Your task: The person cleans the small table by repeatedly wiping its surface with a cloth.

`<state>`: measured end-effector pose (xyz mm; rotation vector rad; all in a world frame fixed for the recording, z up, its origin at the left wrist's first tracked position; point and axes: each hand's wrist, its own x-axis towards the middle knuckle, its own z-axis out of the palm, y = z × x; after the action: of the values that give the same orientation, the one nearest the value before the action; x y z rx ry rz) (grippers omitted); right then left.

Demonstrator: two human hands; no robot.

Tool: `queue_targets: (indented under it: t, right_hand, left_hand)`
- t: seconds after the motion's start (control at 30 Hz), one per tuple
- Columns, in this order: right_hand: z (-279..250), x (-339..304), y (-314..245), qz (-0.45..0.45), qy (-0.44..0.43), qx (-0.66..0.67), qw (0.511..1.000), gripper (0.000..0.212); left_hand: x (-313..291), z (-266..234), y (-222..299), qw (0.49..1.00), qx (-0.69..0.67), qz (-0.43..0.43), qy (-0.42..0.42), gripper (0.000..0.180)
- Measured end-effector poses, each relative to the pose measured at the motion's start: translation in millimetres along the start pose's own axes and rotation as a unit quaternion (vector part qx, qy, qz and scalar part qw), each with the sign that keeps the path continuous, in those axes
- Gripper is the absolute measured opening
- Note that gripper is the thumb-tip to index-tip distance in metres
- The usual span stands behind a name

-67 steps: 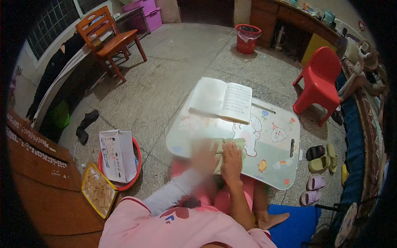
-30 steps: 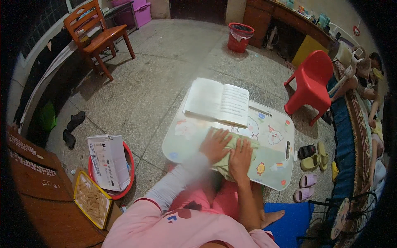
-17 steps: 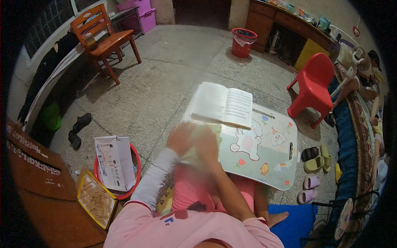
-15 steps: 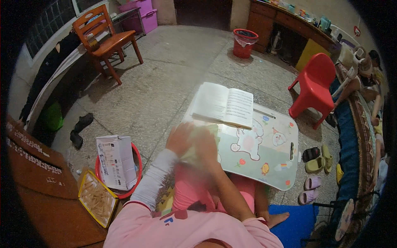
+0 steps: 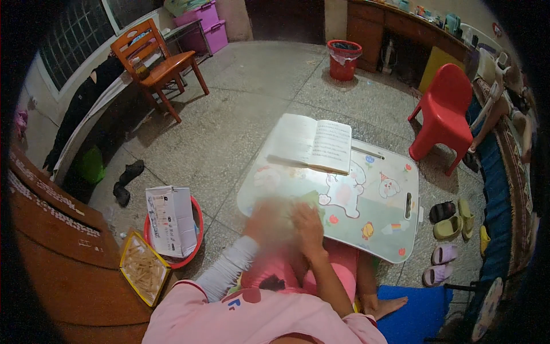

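The grip is impossible to tell: the left hand [image 5: 267, 221] is blurred, the right hand [image 5: 310, 227] bent, both at the green cloth [image 5: 310, 199] by the table's [image 5: 347, 230] near edge. An open book [image 5: 332, 144] lies toward the table's far edge; well beyond the table stands a red bin [image 5: 343, 67].

Home, a lived-in room. Shows from the low pale-green table printed with cartoon animals [image 5: 372, 203], small red moulded-plastic chair [image 5: 444, 112], brown wooden slat-back chair [image 5: 165, 69], paired lilac slippers [image 5: 437, 276] on grey speckled floor [image 5: 195, 137], red plastic bin with pale liner [image 5: 344, 69], stacked purple plastic boxes [image 5: 216, 37], long brown wooden desk [image 5: 366, 35] cluttered with small items [image 5: 421, 10].
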<state>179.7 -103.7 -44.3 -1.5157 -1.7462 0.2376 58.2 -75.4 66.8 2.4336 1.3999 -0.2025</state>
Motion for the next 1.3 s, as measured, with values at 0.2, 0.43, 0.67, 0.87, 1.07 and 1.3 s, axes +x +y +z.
queue_targets:
  t: [0.2,0.43,0.67,0.87,1.07,1.3]
  right_hand:
    - [-62,-36,33,0.057,0.051,-0.040,0.996,0.027]
    - [-123,-82,85,0.139,0.086,-0.145,0.976,0.028]
    - [-143,-85,97,0.236,0.133,-0.188,0.944,0.030]
    - [-136,-71,95,0.270,0.073,-0.278,0.919,0.039]
    - [-117,-55,93,0.265,0.036,-0.327,0.906,0.043]
    - [-61,-3,66,0.225,-0.004,-0.277,0.934,0.049]
  left_hand:
    - [49,100,9,0.953,0.014,0.185,0.239,0.056]
    - [85,113,107,0.939,-0.036,0.304,0.158,0.058]
    - [109,116,145,0.903,-0.050,0.378,0.198,0.055]
    - [119,112,140,0.907,-0.057,0.372,0.192,0.053]
    - [123,102,113,0.912,-0.062,0.348,0.210,0.051]
    - [131,87,42,0.868,-0.089,0.321,0.369,0.039]
